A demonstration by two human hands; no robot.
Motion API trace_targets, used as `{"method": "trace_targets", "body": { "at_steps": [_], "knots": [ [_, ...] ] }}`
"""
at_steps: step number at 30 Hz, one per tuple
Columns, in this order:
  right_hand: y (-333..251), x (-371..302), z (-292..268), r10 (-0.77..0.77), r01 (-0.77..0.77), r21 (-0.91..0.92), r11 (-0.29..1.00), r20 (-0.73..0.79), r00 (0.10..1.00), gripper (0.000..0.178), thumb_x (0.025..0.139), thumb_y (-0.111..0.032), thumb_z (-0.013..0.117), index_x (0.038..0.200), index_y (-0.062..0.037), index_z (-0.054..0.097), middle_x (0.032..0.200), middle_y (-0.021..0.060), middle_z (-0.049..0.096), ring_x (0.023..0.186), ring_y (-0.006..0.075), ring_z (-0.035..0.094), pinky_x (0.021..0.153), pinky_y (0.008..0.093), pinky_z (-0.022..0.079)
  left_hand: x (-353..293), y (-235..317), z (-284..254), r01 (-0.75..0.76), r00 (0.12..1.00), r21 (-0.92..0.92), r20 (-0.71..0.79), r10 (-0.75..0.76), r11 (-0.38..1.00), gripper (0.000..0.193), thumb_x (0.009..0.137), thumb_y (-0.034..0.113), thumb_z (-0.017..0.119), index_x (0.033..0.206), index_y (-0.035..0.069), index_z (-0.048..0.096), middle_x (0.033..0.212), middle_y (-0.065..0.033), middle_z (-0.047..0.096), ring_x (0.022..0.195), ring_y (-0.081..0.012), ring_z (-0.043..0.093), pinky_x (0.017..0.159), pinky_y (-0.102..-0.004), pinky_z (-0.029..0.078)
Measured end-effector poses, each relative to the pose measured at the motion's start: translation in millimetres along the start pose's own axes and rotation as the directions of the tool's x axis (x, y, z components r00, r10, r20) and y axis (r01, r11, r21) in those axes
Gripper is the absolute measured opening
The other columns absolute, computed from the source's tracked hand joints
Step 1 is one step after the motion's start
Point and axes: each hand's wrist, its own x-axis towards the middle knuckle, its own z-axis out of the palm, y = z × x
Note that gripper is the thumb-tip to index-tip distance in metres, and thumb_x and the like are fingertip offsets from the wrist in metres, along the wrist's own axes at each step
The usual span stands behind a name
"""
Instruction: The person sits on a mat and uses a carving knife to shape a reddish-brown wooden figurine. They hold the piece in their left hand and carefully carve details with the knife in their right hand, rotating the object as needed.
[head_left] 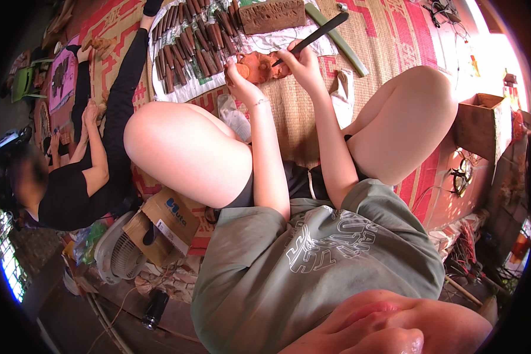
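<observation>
My left hand [245, 88] is closed around one side of a reddish-orange carved piece [256, 68], which looks like wood, held above the mat between my knees. My right hand [304, 69] grips a long black tool [327, 30]. Its narrow end meets the right part of the carving, while the broad end points up and right; what kind of tool it is I cannot make out. Just beyond the carving, several wooden-handled carving tools [194, 40] lie in rows on a white cloth [186, 91]. My fingertips are partly hidden behind the carving.
A brown block [271, 16] rests at the cloth's far edge, beside a green strip [347, 50]. On the left another person [71, 194] sits with hands together. A cardboard box [183, 219] and a fan [118, 251] stand lower left; a wooden box [478, 130] stands right.
</observation>
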Motion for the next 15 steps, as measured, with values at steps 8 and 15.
{"method": "trace_targets", "body": {
  "at_steps": [8,15],
  "knots": [
    [7.0,-9.2,24.3,-0.127,0.127,0.049,0.991,0.005,0.992,0.033,0.076,-0.004,0.069,0.091,-0.0029,0.039,0.067,0.0037,0.057,0.056,0.0084,0.058,0.046,0.0208,0.047,-4.5,1.8,5.1,0.055,0.998,-0.001,-0.019,-0.055,0.999,0.048,0.079,0.034,0.057,0.107,-0.005,0.052,0.104,-0.0129,0.055,0.092,-0.0207,0.055,0.079,-0.0303,0.046],
    [10.2,-15.6,30.1,-0.102,0.099,0.053,0.994,0.069,0.992,0.015,0.082,0.000,0.058,0.093,0.0005,0.048,0.081,0.0065,0.061,0.074,0.0114,0.063,0.057,0.0223,0.050,-17.6,9.5,14.2,0.016,1.000,-0.029,-0.020,-0.016,0.999,0.044,0.079,0.033,0.059,0.104,-0.003,0.052,0.100,-0.0119,0.056,0.084,-0.0199,0.056,0.074,-0.0302,0.046]
  ]
}}
